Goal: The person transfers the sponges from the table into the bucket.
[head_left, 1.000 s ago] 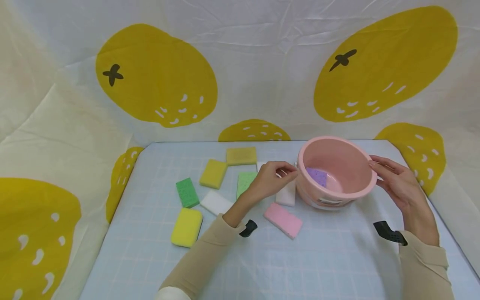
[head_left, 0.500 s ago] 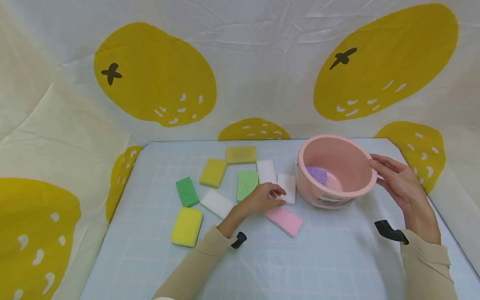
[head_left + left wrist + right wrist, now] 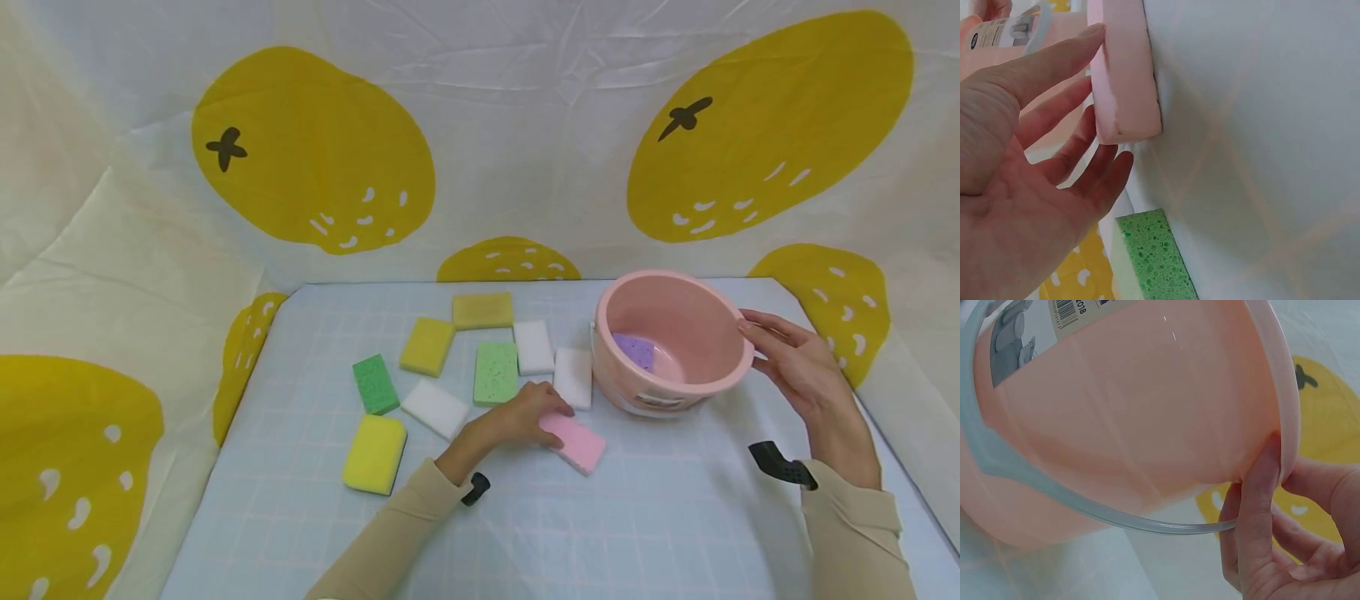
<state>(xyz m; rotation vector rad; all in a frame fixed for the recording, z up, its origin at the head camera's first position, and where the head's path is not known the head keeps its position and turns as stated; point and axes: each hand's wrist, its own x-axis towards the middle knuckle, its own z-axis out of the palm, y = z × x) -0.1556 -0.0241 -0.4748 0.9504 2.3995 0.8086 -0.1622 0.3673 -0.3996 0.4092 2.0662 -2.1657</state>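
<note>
A pink sponge (image 3: 574, 442) lies flat on the table, and my left hand (image 3: 521, 418) has its thumb and fingers on either side of its left end. Seen from the left wrist, the thumb (image 3: 1094, 39) presses one long side of the sponge (image 3: 1125, 81); part of the other fingers is hidden behind it. My right hand (image 3: 801, 367) pinches the rim of a pink bucket (image 3: 637, 387) at its right side. From the right wrist, the fingers (image 3: 1257, 500) sit under the rim near the grey handle (image 3: 1141, 522). A purple sponge (image 3: 634, 352) rests inside the bucket.
White sponges (image 3: 573, 379) lie beside the bucket and further left. A light green sponge (image 3: 495, 373), a dark green one (image 3: 375, 384) and several yellow ones (image 3: 375, 454) are spread over the table's left half. A patterned cloth (image 3: 525, 150) hangs behind the table.
My left hand has moved from the bucket's left rim down and toward me to the pink sponge, and its fingers have closed on it. The right hand and bucket have stayed put.
</note>
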